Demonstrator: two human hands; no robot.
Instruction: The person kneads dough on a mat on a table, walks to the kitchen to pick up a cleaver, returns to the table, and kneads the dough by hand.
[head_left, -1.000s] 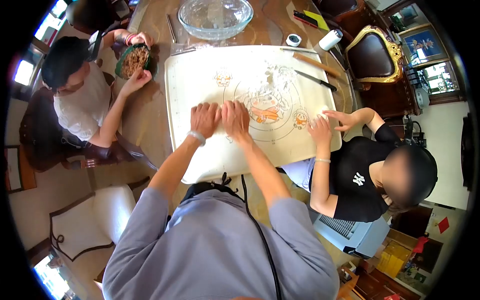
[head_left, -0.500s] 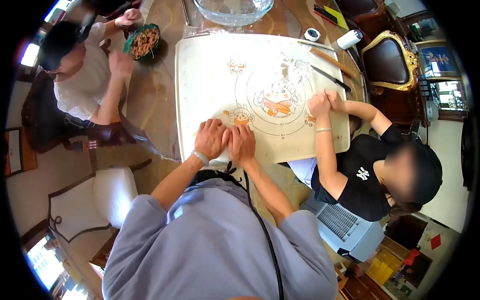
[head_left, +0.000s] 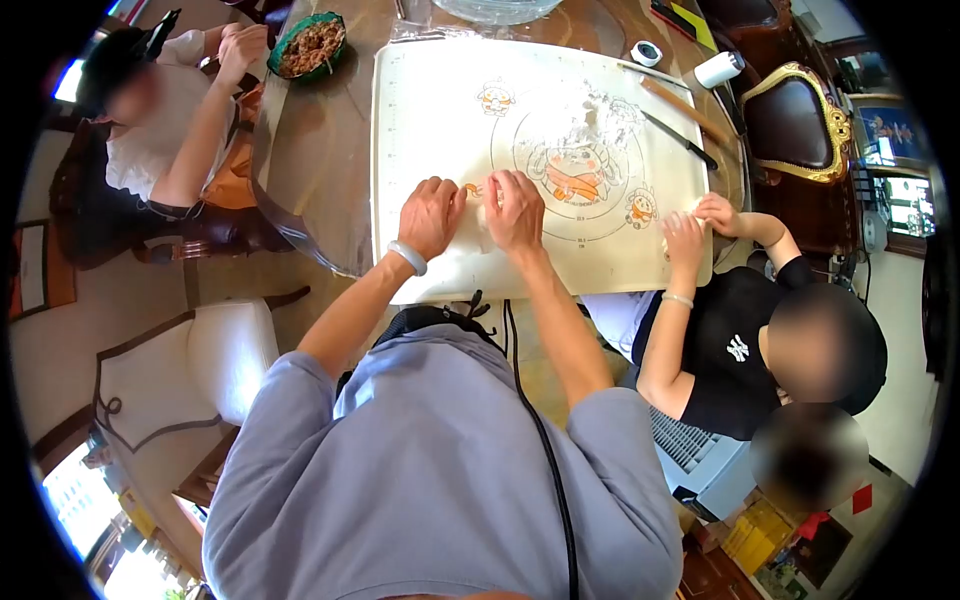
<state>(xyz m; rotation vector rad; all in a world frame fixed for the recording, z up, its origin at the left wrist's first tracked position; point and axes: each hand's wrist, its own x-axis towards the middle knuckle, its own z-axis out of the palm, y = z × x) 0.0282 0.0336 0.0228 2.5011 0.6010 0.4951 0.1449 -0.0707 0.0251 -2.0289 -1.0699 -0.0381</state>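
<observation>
My left hand (head_left: pixel 433 217), with a pale bracelet at its wrist, is closed with its fingers curled down over the cream mat (head_left: pixel 430 120). Whatever lies under those fingers is hidden. Beside it, a small gap away, my right hand (head_left: pixel 516 212) is closed too. A pale bit of dough (head_left: pixel 498 196) shows at its thumb and fingers, mostly covered by them. Both hands are near the mat's front edge, left of the printed circles. White flour (head_left: pixel 600 118) is scattered over the mat's upper right part.
A knife (head_left: pixel 680 140) and a wooden rolling pin (head_left: pixel 685 110) lie at the mat's right. A white cylinder (head_left: pixel 719 69) stands beyond. A green bowl of filling (head_left: pixel 308 47) and a glass bowl (head_left: pixel 497 8) sit farther back. Co-workers' hands (head_left: pixel 685 236) are at the right; another person sits left.
My hands have come apart and shifted slightly right and up in view. The right-hand person's hands have moved to the mat's edge, holding a pale piece. The left-hand person's hands have come together.
</observation>
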